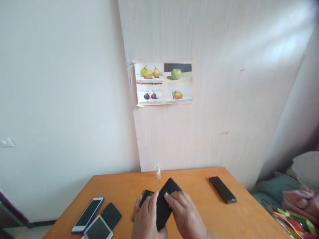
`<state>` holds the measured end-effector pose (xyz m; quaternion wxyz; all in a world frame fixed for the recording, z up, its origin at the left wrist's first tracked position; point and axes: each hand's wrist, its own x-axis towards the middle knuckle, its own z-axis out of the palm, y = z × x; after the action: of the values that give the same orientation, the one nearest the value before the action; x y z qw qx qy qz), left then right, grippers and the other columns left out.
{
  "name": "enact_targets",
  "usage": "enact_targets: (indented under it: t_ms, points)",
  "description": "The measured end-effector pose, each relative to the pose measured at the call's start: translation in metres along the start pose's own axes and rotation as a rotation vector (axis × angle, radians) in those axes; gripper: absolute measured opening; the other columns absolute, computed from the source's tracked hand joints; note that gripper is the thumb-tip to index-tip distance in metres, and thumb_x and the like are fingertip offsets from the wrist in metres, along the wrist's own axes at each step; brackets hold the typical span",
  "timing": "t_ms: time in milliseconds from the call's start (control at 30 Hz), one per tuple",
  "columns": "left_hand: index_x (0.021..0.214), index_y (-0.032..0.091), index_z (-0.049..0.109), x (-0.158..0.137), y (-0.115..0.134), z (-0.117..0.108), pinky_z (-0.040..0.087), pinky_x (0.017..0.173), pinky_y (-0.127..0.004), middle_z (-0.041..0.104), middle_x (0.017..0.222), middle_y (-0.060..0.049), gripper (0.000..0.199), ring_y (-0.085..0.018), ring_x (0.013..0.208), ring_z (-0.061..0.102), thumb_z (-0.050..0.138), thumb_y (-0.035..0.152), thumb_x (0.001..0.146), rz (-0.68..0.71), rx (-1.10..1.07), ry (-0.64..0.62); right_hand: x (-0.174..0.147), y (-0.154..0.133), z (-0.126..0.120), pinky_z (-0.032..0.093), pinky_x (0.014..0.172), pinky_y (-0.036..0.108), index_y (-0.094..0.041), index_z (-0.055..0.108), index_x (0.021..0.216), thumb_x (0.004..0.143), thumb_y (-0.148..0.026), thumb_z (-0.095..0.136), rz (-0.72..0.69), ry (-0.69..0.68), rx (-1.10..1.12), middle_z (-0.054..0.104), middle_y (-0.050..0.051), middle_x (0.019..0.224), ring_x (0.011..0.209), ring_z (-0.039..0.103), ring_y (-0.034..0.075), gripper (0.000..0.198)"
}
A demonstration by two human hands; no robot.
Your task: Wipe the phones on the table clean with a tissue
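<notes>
My left hand (147, 219) grips a black phone (164, 209) by its edge and holds it tilted above the table. My right hand (185, 212) is closed, its fingertips pressing a small white wad (166, 195) against the phone's dark face. Most of the wad is hidden under the fingers. Behind my left hand, another black phone (146, 195) lies on the table, partly covered by the fingers. A small clear bottle with a pointed tip (158, 172) stands upright beyond the held phone.
On the orange-brown table (199, 196), a white phone with a blue edge (87, 215), a black phone (111, 215) and a white-framed phone (99, 228) lie at the left. A dark phone (223, 190) lies at the right. Fruit pictures (163, 84) hang on the wall behind.
</notes>
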<state>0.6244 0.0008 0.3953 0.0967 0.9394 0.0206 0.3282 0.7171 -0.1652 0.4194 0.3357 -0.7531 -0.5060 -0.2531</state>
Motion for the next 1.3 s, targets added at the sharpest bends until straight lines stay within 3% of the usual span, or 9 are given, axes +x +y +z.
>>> enact_targets:
  t_ms: [100, 267, 433, 633, 800, 933, 1100, 1233, 1300]
  points:
    - [0.145, 0.021, 0.029, -0.006, -0.002, 0.009, 0.026, 0.112, -0.057, 0.064, 0.121, -0.013, 0.097, -0.032, 0.113, 0.06, 0.057, 0.013, 0.052, -0.014, 0.016, 0.026, 0.001, 0.001, 0.006, 0.057, 0.07, 0.032, -0.023, 0.062, 0.108, 0.1, -0.019, 0.04, 0.244, 0.106, -0.006, 0.065, 0.008, 0.09, 0.08, 0.064, 0.02, 0.024]
    - [0.143, 0.02, 0.032, -0.011, 0.003, 0.006, 0.025, 0.114, -0.056, 0.066, 0.117, -0.01, 0.093, -0.03, 0.11, 0.061, 0.057, 0.014, 0.054, 0.026, 0.019, 0.005, -0.002, -0.005, 0.014, 0.055, 0.063, 0.027, -0.026, 0.061, 0.095, 0.1, -0.025, 0.039, 0.104, -0.004, 0.067, 0.061, 0.004, 0.083, 0.074, 0.063, 0.018, 0.022]
    - [0.144, 0.02, 0.032, -0.003, 0.011, -0.013, 0.02, 0.116, -0.057, 0.064, 0.117, -0.011, 0.095, -0.03, 0.111, 0.059, 0.057, 0.013, 0.052, 0.002, -0.005, -0.009, 0.017, 0.003, -0.001, 0.054, 0.065, 0.029, -0.024, 0.058, 0.093, 0.1, -0.03, 0.044, 0.377, 0.155, 0.061, 0.059, 0.004, 0.084, 0.072, 0.063, 0.019, 0.017]
    - [0.142, 0.019, 0.034, 0.001, 0.013, -0.014, 0.02, 0.116, -0.056, 0.065, 0.116, -0.01, 0.09, -0.028, 0.109, 0.06, 0.061, 0.017, 0.056, 0.017, 0.015, -0.01, 0.013, -0.012, 0.004, 0.055, 0.074, 0.027, -0.025, 0.061, 0.104, 0.1, -0.022, 0.039, 0.112, -0.009, 0.248, 0.062, 0.007, 0.095, 0.083, 0.064, 0.018, 0.023]
    - [0.139, 0.019, 0.037, -0.002, 0.012, -0.001, 0.026, 0.115, -0.055, 0.066, 0.112, -0.008, 0.086, -0.026, 0.104, 0.063, 0.064, 0.02, 0.058, 0.044, 0.079, 0.065, 0.017, 0.001, 0.002, 0.053, 0.074, 0.029, -0.024, 0.06, 0.1, 0.101, -0.022, 0.039, 0.337, 0.084, 0.222, 0.059, 0.006, 0.092, 0.082, 0.062, 0.018, 0.021]
    - [0.133, 0.023, 0.044, 0.002, 0.009, 0.007, 0.026, 0.115, -0.055, 0.067, 0.108, -0.005, 0.064, -0.022, 0.096, 0.065, 0.058, 0.013, 0.072, 0.086, 0.119, 0.147, 0.024, 0.005, 0.005, 0.051, 0.078, 0.029, -0.024, 0.06, 0.099, 0.101, -0.022, 0.039, 0.194, -0.021, 0.327, 0.06, 0.005, 0.095, 0.086, 0.062, 0.017, 0.022]
    - [0.134, 0.022, 0.046, 0.004, 0.005, 0.008, 0.027, 0.116, -0.05, 0.067, 0.098, -0.002, 0.058, -0.017, 0.088, 0.067, 0.047, -0.001, 0.08, 0.139, 0.218, 0.238, 0.027, 0.012, 0.005, 0.05, 0.074, 0.029, -0.024, 0.061, 0.093, 0.101, -0.028, 0.041, 0.409, 0.103, 0.263, 0.058, 0.004, 0.088, 0.08, 0.061, 0.018, 0.022]
    - [0.134, 0.021, 0.046, 0.003, 0.006, 0.009, 0.027, 0.116, -0.056, 0.067, 0.099, -0.005, 0.057, -0.02, 0.085, 0.066, 0.051, 0.005, 0.08, 0.179, 0.176, 0.213, 0.025, 0.008, 0.006, 0.05, 0.074, 0.027, -0.024, 0.061, 0.093, 0.102, -0.028, 0.039, 0.288, 0.002, 0.317, 0.059, 0.004, 0.09, 0.08, 0.061, 0.017, 0.024]
    - [0.136, 0.021, 0.045, 0.001, 0.005, 0.012, 0.026, 0.116, -0.057, 0.067, 0.101, -0.005, 0.059, -0.021, 0.088, 0.066, 0.051, 0.005, 0.079, 0.159, 0.166, 0.197, 0.023, 0.008, 0.005, 0.05, 0.074, 0.027, -0.024, 0.061, 0.094, 0.102, -0.027, 0.038, 0.312, 0.024, 0.288, 0.059, 0.005, 0.09, 0.08, 0.062, 0.017, 0.024]
